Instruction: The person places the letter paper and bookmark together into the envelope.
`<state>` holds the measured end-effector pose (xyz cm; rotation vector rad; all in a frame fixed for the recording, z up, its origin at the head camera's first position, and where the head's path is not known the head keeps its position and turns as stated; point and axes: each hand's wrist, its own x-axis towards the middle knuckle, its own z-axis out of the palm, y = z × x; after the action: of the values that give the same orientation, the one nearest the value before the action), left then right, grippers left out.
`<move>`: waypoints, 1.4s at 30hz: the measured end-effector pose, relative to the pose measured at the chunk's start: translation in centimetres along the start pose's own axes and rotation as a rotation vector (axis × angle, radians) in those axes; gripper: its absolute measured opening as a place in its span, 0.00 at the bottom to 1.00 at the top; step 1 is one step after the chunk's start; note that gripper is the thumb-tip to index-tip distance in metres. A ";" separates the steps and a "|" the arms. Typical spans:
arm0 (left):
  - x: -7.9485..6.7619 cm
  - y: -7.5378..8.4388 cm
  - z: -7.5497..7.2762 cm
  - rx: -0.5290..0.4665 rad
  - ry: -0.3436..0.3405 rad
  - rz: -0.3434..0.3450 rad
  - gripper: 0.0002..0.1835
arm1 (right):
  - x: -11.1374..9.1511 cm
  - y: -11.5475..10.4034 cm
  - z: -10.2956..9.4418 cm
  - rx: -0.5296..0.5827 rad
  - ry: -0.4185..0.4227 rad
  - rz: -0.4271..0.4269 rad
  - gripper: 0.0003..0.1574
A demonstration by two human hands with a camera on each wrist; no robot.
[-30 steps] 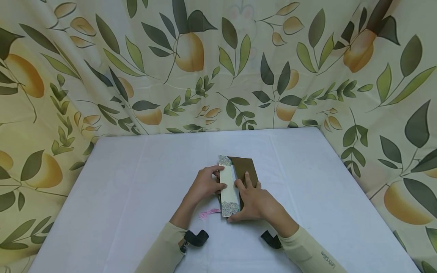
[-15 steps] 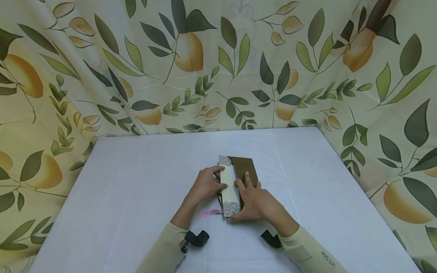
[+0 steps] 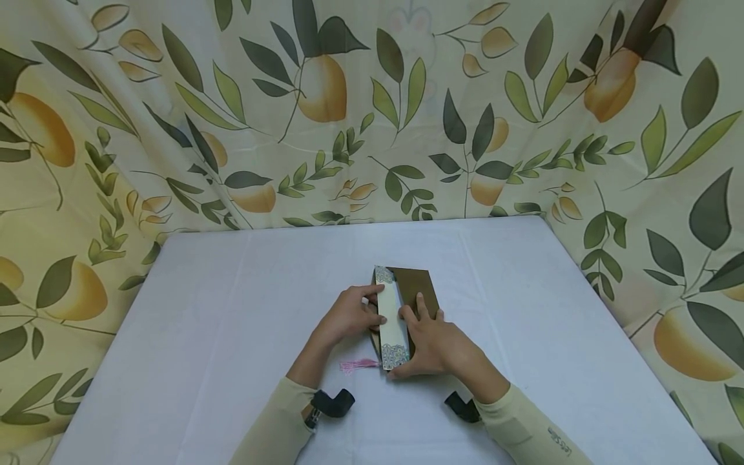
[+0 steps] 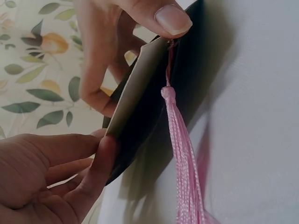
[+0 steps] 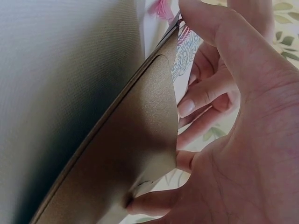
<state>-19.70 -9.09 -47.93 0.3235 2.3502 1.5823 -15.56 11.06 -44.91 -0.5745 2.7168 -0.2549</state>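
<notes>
A cream bookmark (image 3: 394, 316) with patterned ends lies lengthwise over a brown card folder (image 3: 415, 281). From its near end a pink tassel (image 3: 359, 365) trails to the left; in the left wrist view the tassel (image 4: 182, 158) hangs from a cord under the right thumb. My left hand (image 3: 349, 315) pinches the bookmark's left long edge between thumb and fingers. Across the folder's right side, my right hand (image 3: 436, 342) grips with its thumb at the near corner and fingertips pressed on the brown face (image 5: 135, 121). A brown panel shows behind the bookmark's left edge.
A white-covered table (image 3: 261, 278) lies under both hands. Behind it and at the sides hangs a curtain (image 3: 401, 181) printed with fruit and leaves. Black wrist mounts (image 3: 335, 404) sit at both cuffs.
The bookmark has shifted slightly right over the folder along with my left fingers, baring more of the brown panel at its left. My right hand has stayed in place.
</notes>
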 end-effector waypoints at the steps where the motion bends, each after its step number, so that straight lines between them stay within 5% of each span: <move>1: 0.0 0.0 0.0 -0.002 0.001 0.002 0.37 | 0.0 0.0 0.0 -0.001 -0.002 -0.001 0.72; 42: 0.4 -0.2 1.5 0.220 0.080 0.071 0.37 | 0.1 -0.1 0.3 0.022 0.028 -0.010 0.70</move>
<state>-19.58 -7.72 -48.74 0.4024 2.6080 1.3913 -15.53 10.94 -45.19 -0.5823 2.7354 -0.2971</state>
